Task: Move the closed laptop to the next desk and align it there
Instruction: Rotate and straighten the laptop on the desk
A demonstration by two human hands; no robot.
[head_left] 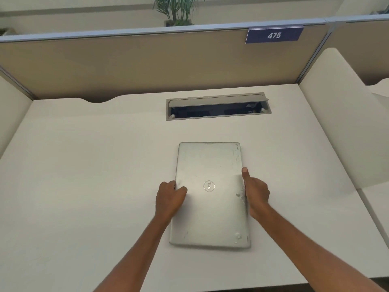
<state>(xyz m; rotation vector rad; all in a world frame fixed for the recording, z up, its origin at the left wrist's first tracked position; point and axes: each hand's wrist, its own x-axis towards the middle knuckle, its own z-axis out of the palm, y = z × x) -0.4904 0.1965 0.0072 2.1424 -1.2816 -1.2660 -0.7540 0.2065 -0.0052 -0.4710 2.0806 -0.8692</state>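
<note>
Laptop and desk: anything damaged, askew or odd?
The laptop lid is scuffed, with dark worn marks along its right edge, and it lies short side toward the person. The cable hatch in the desk stands open. Nothing spilled.

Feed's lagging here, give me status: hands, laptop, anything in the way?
Left hand and right hand clamped on laptop's long edges. Laptop closed, flat on desk, turned lengthwise. Open cable tray beyond it; nothing else nearby.
</note>
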